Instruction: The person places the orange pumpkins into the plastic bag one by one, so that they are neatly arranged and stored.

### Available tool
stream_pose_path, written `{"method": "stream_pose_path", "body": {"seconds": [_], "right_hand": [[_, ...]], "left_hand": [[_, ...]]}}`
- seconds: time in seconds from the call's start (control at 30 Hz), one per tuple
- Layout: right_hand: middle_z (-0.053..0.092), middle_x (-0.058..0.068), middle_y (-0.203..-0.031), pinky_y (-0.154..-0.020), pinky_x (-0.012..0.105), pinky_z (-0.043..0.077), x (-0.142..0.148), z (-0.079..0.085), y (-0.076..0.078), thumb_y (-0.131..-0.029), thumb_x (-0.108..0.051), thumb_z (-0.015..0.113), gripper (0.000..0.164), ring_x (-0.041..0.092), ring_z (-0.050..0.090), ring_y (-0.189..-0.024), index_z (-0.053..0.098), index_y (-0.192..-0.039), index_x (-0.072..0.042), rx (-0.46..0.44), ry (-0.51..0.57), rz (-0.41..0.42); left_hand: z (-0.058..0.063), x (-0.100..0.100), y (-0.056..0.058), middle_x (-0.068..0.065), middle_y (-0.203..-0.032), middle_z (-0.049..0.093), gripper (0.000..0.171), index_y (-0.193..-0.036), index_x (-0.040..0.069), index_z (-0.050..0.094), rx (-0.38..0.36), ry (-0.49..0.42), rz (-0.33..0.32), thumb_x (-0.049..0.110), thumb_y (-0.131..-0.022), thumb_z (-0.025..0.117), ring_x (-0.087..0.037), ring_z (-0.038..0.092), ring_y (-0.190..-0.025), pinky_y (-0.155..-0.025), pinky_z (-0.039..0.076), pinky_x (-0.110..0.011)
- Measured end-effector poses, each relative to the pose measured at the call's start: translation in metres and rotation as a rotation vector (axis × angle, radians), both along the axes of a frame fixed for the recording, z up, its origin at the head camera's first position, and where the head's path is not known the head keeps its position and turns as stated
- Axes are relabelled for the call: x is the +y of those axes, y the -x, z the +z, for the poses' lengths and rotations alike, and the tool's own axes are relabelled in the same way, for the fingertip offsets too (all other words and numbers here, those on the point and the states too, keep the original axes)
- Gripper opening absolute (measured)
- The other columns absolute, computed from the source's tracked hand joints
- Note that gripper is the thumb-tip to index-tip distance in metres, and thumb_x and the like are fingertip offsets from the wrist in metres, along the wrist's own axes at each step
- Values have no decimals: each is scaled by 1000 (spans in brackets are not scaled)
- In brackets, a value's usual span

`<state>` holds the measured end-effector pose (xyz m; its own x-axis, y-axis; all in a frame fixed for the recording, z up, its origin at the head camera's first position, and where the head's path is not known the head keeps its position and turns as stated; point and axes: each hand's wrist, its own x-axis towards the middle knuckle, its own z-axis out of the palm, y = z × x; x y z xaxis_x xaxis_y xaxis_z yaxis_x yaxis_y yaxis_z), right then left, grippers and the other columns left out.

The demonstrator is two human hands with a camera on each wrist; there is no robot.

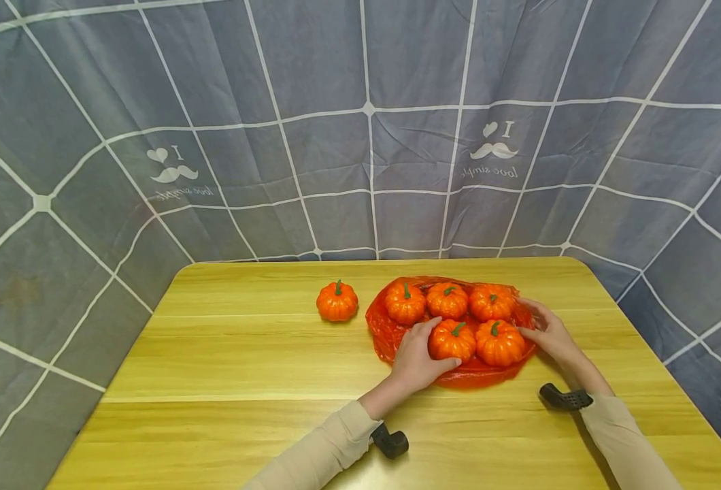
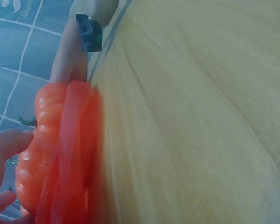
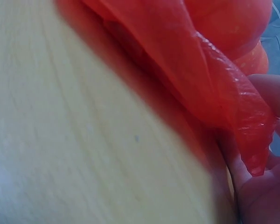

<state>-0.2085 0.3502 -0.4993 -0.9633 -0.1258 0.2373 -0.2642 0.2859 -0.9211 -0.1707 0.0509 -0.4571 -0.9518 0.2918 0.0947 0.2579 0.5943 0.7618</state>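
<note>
Several small orange pumpkins with green stems sit in a crumpled, opened-out red plastic bag [image 1: 386, 340] on the table. The left hand [image 1: 420, 354] holds the front left pumpkin [image 1: 452, 340], with its thumb at the near side and fingers at the far side. At the bag's right edge is the right hand [image 1: 550, 333], its thumb beside the front right pumpkin [image 1: 500, 343]. In the right wrist view, a loose corner of red film [image 3: 254, 135] hangs between that hand's parted thumb and fingers. A separate pumpkin [image 1: 337, 301] stands left of the bag.
The yellow wood-grain table [image 1: 226, 367] runs beneath everything. A grey curtain with white grid lines [image 1: 317, 156] hangs behind it and at both sides. Black wrist mounts [image 1: 390, 441] are worn at both cuffs.
</note>
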Motion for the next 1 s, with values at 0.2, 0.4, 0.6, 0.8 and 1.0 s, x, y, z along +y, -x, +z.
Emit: {"method": "stream_pose_path", "body": {"seconds": [0.2, 0.4, 0.6, 0.8, 1.0], "right_hand": [[45, -34, -119, -85, 1, 39, 0, 0, 0, -87, 8, 59, 54, -20, 45, -107, 36, -136, 14, 6, 8, 11], [45, -34, -119, -85, 1, 39, 1, -2, 1, -88, 6, 59, 54, -21, 46, -106, 37, -137, 12, 4, -14, 5], [45, -34, -118, -84, 1, 40, 1, -3, 1, -88, 6, 59, 55, -20, 47, -104, 36, -137, 12, 5, -30, 0], [47, -33, -118, -83, 1, 41, 1, -2, 2, -87, 9, 59, 55, -19, 49, -103, 36, -137, 13, 5, -14, 3], [45, -33, -118, -84, 1, 39, 2, 2, 2, -86, 8, 61, 58, -20, 47, -103, 35, -138, 13, 6, -35, -3]], "left_hand": [[7, -9, -1, -6, -135, 54, 66, -136, 15, 52, 31, -82, 1, 31, -77, 78, -28, 49, -123, -101, 43, -44], [10, -20, 0, -7, -131, 56, 57, -133, 13, 54, 74, -170, 17, 26, -81, 75, -28, 50, -122, -100, 43, -43], [11, -34, 0, -11, -126, 58, 53, -129, 11, 56, 139, -240, 31, 22, -81, 74, -31, 53, -115, -97, 43, -42], [10, -51, 4, -14, -123, 58, 51, -127, 8, 56, 181, -273, 75, 20, -80, 74, -33, 54, -110, -93, 44, -43], [11, -72, 10, -16, -122, 58, 51, -126, 6, 56, 209, -273, 149, 18, -80, 75, -34, 53, -109, -91, 44, -44]]}}
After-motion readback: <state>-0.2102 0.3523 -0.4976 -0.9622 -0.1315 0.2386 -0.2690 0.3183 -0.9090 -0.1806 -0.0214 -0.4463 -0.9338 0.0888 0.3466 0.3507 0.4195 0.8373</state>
